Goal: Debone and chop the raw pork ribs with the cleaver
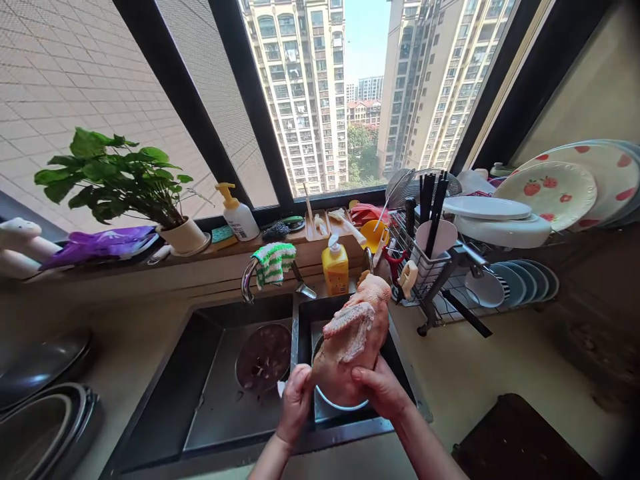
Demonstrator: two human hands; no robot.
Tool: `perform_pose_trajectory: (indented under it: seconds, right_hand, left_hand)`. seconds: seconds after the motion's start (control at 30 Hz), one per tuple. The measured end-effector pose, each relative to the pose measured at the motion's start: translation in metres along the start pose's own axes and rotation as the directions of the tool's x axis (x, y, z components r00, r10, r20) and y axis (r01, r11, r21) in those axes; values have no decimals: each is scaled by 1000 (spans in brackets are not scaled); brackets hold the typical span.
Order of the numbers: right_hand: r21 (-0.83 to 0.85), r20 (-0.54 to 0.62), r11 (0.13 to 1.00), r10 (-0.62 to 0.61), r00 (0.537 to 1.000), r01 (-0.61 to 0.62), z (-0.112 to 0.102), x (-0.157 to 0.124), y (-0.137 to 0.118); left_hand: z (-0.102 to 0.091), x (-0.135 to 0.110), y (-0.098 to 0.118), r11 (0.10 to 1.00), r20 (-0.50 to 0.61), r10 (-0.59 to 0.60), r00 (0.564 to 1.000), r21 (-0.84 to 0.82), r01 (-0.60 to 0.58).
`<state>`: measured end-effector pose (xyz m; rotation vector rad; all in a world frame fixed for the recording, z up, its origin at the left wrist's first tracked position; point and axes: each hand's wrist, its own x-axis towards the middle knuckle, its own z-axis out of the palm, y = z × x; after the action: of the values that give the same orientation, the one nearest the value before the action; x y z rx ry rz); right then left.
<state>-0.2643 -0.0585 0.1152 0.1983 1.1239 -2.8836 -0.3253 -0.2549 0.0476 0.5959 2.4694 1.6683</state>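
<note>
I hold a whole raw plucked bird (353, 337) up over the right basin of the double sink (210, 400). My left hand (296, 402) grips its lower left side with fingers closed. My right hand (381, 388) wraps around its lower right side. Under the bird the rim of a metal bowl (335, 403) shows in the right basin. The left basin holds a round strainer (263, 357) with dark scraps.
A tap (247, 280) with a striped cloth (273, 261) hangs over the sink's back edge. A yellow soap bottle (335, 265) stands behind it. A dish rack (450, 267) with plates and chopsticks is at right, a potted plant (120, 180) and pump bottle (239, 215) on the sill, pans (40, 400) at left.
</note>
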Motion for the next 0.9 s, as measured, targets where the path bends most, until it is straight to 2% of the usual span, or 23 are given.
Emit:
perform_pose_trajectory:
  seconds: [0.07, 0.13, 0.23, 0.33, 0.37, 0.43, 0.5, 0.57, 0.73, 0.83, 0.9]
  right_hand:
    - [-48, -3, 999, -10, 1000, 10, -3, 0, -5]
    - [-80, 6, 997, 14, 1000, -13, -6, 0, -8]
    - [-76, 44, 994, 81, 996, -78, -9, -1, -8]
    - [-11, 74, 990, 138, 988, -138, -10, -2, -1]
    - [13, 82, 988, 153, 985, -154, -11, -2, 2]
    - [44, 94, 983, 174, 980, -179, -12, -1, 7]
    - [38, 104, 981, 184, 977, -189, -14, 1, 10]
    - [6, 110, 982, 186, 976, -188, -18, 3, 12]
    - [-51, 105, 982, 188, 976, -184, -23, 5, 19]
    - [-65, 103, 979, 200, 974, -194, -19, 4, 26]
    - [-107, 96, 978, 192, 977, -181, -15, 4, 30]
  left_hand:
    - [2, 7, 0, 995, 149, -26, 988, -93, 41]
    - [1, 17, 5, 956, 330, -57, 942, -255, 147]
    - [2, 36, 21, 783, 513, -125, 849, -475, 402]
    - [8, 54, 43, 574, 649, -107, 753, -579, 580]
    - [9, 58, 50, 523, 670, -79, 738, -602, 603]
    - [8, 65, 61, 488, 658, -33, 752, -646, 587]
    - [2, 69, 68, 548, 617, -8, 787, -656, 519]
    - [-8, 72, 75, 647, 593, -4, 805, -613, 454]
    - [-20, 72, 94, 858, 623, -12, 782, -395, 328]
    - [-13, 69, 100, 932, 544, -53, 837, -274, 238]
    - [-9, 67, 99, 923, 477, -118, 871, -271, 273]
